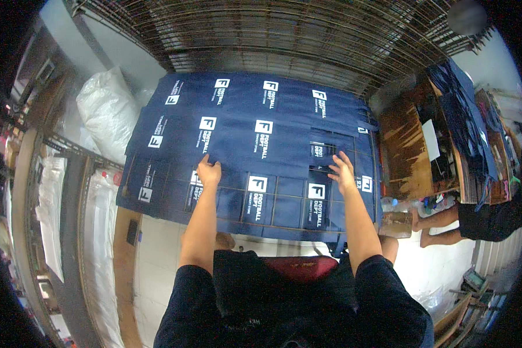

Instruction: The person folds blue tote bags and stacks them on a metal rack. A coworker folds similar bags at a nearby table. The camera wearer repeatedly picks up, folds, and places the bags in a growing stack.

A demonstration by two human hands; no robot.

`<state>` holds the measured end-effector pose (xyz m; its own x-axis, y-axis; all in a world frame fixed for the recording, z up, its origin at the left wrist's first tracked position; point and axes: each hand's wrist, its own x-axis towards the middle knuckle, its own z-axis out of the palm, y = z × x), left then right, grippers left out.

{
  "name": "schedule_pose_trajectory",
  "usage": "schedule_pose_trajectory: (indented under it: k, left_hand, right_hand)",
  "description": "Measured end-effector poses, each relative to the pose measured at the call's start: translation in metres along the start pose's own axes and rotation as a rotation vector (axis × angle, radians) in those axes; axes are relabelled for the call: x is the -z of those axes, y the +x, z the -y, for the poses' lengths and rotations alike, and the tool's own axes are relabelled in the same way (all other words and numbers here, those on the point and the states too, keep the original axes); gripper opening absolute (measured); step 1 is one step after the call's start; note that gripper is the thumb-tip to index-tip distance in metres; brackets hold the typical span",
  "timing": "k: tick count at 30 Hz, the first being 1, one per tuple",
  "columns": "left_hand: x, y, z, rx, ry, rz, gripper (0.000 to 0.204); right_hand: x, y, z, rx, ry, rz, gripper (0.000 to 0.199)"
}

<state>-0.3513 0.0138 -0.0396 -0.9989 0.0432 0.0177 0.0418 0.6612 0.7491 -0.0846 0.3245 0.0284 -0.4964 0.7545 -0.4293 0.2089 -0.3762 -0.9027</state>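
Hands rest flat and holding nothing on the navy printed cloth (261, 145) spread across the tabletop before you: your left hand (209, 172) pressing near its middle, your right hand (342, 172) with fingers spread beside a dark cut square (325, 152).

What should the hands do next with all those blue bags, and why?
Probably lift the top navy bag off the pile with the right hand. That hand's fingers rest on its edge, and the piece lies slightly askew on the rows of navy printed bags. The left hand lies flat on the rows, so it can hold them down.
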Motion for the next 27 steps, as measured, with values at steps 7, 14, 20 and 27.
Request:
schedule_pose_trajectory:
  k: [7, 14, 20, 27]
  left_hand:
    - [0.016, -0.029, -0.019, -0.229, 0.15, -0.087, 0.068]
    - [0.081, -0.109, 0.002, -0.089, -0.343, 0.471, 0.057]
    - [0.106, -0.238, -0.052, 0.023, -0.481, 0.803, 0.041]
    - [0.097, -0.276, -0.044, -0.112, -0.407, 0.768, 0.036]
  right_hand:
    - [0.087, -0.021, 0.002, 0.271, -0.271, -0.284, 0.055]
    - [0.192, -0.131, 0.136, 1.18, -0.699, -0.839, 0.032]
    - [0.352, -0.144, 0.248, 1.088, -1.178, -1.504, 0.028]
    - [0.42, -0.106, 0.271, 0.614, -1.235, -1.275, 0.027]
